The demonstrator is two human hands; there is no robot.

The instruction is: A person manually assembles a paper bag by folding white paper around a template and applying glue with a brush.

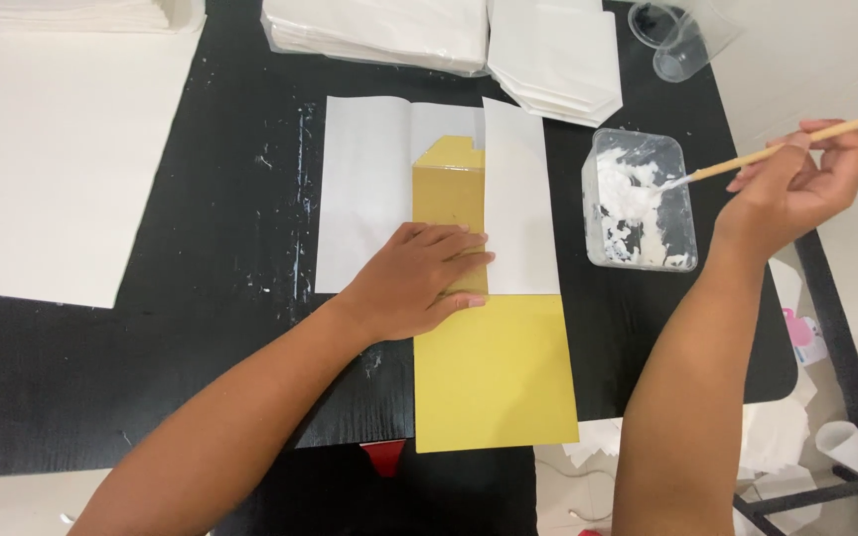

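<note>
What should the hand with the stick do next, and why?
Probably lift the stick out of the tub and carry it to the white paper. The right hand has its tip in the white paste, and the left hand presses the paper flat over the yellow board.

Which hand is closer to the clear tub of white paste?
The right hand. It holds a wooden stick dipped into the clear plastic tub of white paste. The left hand presses paper farther left.

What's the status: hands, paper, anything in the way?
Left hand flat on white paper and yellow card. Right hand dips stick into paste tub. Nothing in the way.
</note>
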